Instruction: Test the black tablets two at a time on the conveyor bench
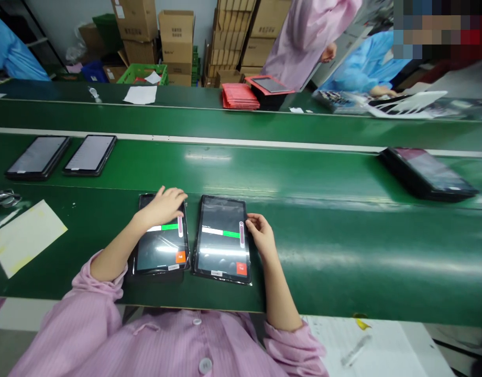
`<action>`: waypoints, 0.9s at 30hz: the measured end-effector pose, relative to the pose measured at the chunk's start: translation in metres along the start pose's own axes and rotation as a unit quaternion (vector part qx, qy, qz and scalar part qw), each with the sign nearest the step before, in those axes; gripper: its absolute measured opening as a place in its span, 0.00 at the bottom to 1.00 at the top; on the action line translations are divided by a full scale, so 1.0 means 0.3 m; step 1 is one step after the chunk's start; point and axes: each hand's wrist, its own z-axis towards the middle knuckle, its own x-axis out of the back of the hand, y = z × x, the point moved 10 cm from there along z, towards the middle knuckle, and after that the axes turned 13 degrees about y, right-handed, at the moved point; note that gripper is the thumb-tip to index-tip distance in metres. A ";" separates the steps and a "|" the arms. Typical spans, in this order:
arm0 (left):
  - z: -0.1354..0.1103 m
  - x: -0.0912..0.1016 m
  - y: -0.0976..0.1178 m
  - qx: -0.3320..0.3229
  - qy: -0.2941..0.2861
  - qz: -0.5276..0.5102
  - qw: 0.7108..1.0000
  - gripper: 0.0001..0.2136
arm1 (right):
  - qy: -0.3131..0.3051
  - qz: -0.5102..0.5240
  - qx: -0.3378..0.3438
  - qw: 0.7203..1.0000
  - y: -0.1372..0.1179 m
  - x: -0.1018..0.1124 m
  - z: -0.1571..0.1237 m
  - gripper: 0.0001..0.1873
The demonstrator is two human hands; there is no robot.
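Under the loosely spread left grip (pixel 166 205) lies one tablet (pixel 156 251); at the half-curled right grip (pixel 262 234), hold unclear, another tablet (pixel 220 254).

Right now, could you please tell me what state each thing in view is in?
Left tablet: lit, face up.
Right tablet: lit, face up.
Left hand: over left tablet, fingers spread.
Right hand: at right tablet's edge, fingers bent.
Far-left tablets: face up, side by side.
Yellowish sheet: lying flat.
Green crate: open-topped, paper inside.
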 end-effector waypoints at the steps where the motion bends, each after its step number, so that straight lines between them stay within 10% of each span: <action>1: -0.032 0.002 0.076 -0.048 -0.007 -0.011 0.999 0.21 | -0.003 -0.001 -0.001 1.000 0.000 0.000 0.004 0.23; 5: -0.203 0.010 0.313 -0.179 -0.026 -0.037 0.983 0.29 | 0.008 -0.034 0.048 0.998 -0.067 0.024 -0.006 0.22; 8: -0.303 0.021 0.376 -0.192 -0.020 -0.045 0.980 0.37 | 0.002 -0.113 0.218 0.969 -0.254 0.010 -0.109 0.17; 13: -0.368 -0.012 0.358 -0.172 -0.027 -0.014 0.985 0.46 | -0.344 -0.240 0.476 0.773 -0.433 -0.283 -0.546 0.31; 16: -0.357 -0.051 0.342 -0.175 -0.039 -0.020 0.984 0.49 | -0.397 -0.294 0.515 0.700 -0.426 -0.375 -0.664 0.43; 27: -0.328 -0.112 0.375 -0.207 -0.080 -0.033 0.975 0.47 | -0.379 -0.338 0.558 0.656 -0.365 -0.405 -0.726 0.34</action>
